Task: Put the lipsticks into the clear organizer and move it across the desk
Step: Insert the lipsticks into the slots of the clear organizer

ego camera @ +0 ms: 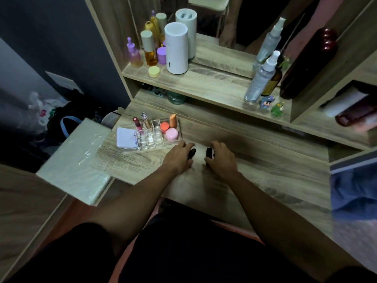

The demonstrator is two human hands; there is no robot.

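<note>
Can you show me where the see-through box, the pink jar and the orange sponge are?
clear organizer (151, 139), head view, on its divided lipstick slots.
pink jar (172, 134), head view, on its round lid.
orange sponge (173, 121), head view, on its upright body.

The black lipstick (191, 153) is half hidden under the left hand (179, 158). Another dark lipstick (209, 153) is partly covered by the right hand (221, 160).

We read "4U2 skin", perhaps, on the lilac compact (126, 137), and "Chaf miss", blurred, on the green jar (176, 98) under the shelf.
</note>
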